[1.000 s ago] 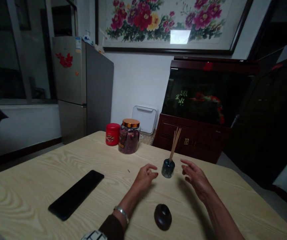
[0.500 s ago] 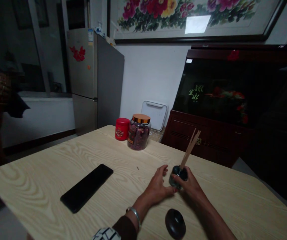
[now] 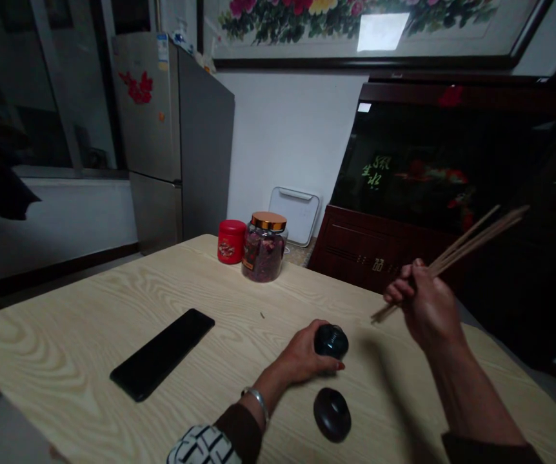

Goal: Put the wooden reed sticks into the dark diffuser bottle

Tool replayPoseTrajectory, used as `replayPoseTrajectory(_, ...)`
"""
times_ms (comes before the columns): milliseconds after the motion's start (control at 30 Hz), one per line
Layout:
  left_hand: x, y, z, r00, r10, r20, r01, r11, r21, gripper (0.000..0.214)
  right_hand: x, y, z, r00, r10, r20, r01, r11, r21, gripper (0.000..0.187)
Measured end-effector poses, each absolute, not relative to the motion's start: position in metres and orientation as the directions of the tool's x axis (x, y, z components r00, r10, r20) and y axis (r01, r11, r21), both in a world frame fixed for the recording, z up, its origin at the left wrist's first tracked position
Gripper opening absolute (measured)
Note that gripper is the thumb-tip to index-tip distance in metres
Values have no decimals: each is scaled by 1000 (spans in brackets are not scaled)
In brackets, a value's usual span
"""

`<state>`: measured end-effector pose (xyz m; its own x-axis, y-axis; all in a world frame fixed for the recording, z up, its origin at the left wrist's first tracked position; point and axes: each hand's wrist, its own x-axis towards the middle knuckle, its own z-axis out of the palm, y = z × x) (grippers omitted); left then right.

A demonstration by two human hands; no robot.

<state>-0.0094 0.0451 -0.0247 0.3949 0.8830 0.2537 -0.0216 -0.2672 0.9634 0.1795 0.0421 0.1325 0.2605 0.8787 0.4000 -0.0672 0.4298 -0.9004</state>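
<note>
My left hand (image 3: 307, 353) is wrapped round a small dark glass bottle (image 3: 331, 341) that stands on the wooden table. Raised above the table to the right, my right hand (image 3: 427, 303) is closed on a bundle of thin reed sticks (image 3: 481, 237). The sticks slant up to the right, and their lower ends poke out below the fingers. Just in front of the bottle lies a round, dark brown lid (image 3: 332, 414) with a knob or hole in its middle; I cannot tell which.
A black phone-like slab (image 3: 162, 354) lies on the left of the table (image 3: 128, 303). Toward the far edge stand a red canister (image 3: 231, 242) and a glass jar (image 3: 264, 254) with a copper-coloured lid. Behind are a fridge (image 3: 152, 129) and a dark cabinet (image 3: 350, 245).
The reed sticks have come out of the bottle and moved up and right in my right hand. My left hand has closed round the bottle. The view has shifted slightly.
</note>
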Motion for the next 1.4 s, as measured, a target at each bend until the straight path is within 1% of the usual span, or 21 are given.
replayPoseTrajectory(67, -9, 46, -25, 403, 880, 252, -36, -260, 965, 76, 224, 41, 132, 287, 891, 352, 256, 283, -924, 39)
replayPoseTrajectory(100, -9, 46, -25, 406, 877, 255, -39, -262, 964, 75, 245, 38, 122, 284, 895, 343, 452, 190, -871, 38)
replayPoseTrajectory(167, -9, 46, -25, 407, 877, 255, -31, -266, 963, 75, 281, 26, 88, 214, 932, 294, 778, 20, -628, 33)
replayPoseTrajectory(200, -9, 46, -25, 406, 878, 253, -22, -268, 963, 75, 293, 18, 67, 201, 950, 239, 869, -61, -491, 29)
replayPoseTrajectory(267, -10, 46, -26, 403, 880, 252, -7, -272, 962, 76, 305, -1, 24, 216, 970, 114, 946, -179, -271, 24)
replayPoseTrajectory(300, -10, 47, -26, 400, 880, 255, -9, -274, 962, 76, 306, -10, 6, 193, 976, 104, 963, -168, -212, 23)
replayPoseTrajectory(400, -9, 47, -26, 401, 878, 262, -27, -275, 961, 76, 295, -30, -23, 114, 979, 172, 990, -98, -98, 28)
replayPoseTrajectory(500, -9, 47, -26, 408, 874, 262, -19, -279, 960, 75, 275, -40, -12, 35, 969, 243, 999, -34, -7, 31)
replayPoseTrajectory(533, -9, 48, -27, 407, 876, 260, -13, -279, 960, 76, 266, -42, -2, 16, 968, 249, 1000, -12, -17, 31)
replayPoseTrajectory(600, -8, 48, -27, 403, 879, 256, -6, -277, 961, 76, 243, -49, 21, -10, 975, 223, 990, 40, -132, 33)
replayPoseTrajectory(667, -8, 49, -28, 403, 877, 260, -4, -282, 959, 76, 212, -59, 42, -55, 992, 114, 943, 89, -320, 37)
replayPoseTrajectory(733, -8, 49, -29, 404, 874, 271, -5, -295, 956, 74, 179, -67, 55, -213, 977, 3, 887, 194, -418, 39)
replayPoseTrajectory(833, -9, 48, -27, 403, 871, 281, -2, -306, 952, 71, 141, -73, 55, -357, 926, -121, 870, 283, -403, 61)
replayPoseTrajectory(900, -9, 47, -24, 404, 870, 281, 4, -309, 951, 70, 132, -73, 50, -378, 916, -136, 867, 299, -398, 66)
replayPoseTrajectory(933, -10, 46, -23, 405, 870, 280, 9, -309, 951, 70, 133, -71, 48, -380, 917, -124, 854, 296, -428, 63)
replayPoseTrajectory(1000, -11, 45, -21, 406, 871, 274, 17, -307, 951, 68, 142, -67, 49, -376, 923, -84, 779, 265, -569, 54)
replayPoseTrajectory(1067, -11, 45, -20, 413, 868, 275, 18, -310, 951, 67, 154, -57, 57, -330, 944, 0, 606, 212, -766, 49)
replayPoseTrajectory(1133, -11, 45, -20, 416, 867, 275, 11, -307, 952, 68, 163, -40, 68, -199, 969, 144, 357, 209, -910, 52)
replayPoseTrajectory(1200, -11, 45, -20, 411, 872, 265, 6, -294, 956, 72, 164, -21, 74, -26, 963, 268, 142, 269, -953, 55)
replayPoseTrajectory(1267, -11, 45, -21, 404, 878, 256, 14, -285, 958, 75, 158, -2, 72, 89, 949, 304, 8, 304, -953, 51)
replayPoseTrajectory(1400, -12, 45, -20, 413, 872, 264, 26, -301, 953, 74, 144, 19, 52, 125, 951, 284, -89, 296, -951, 43)
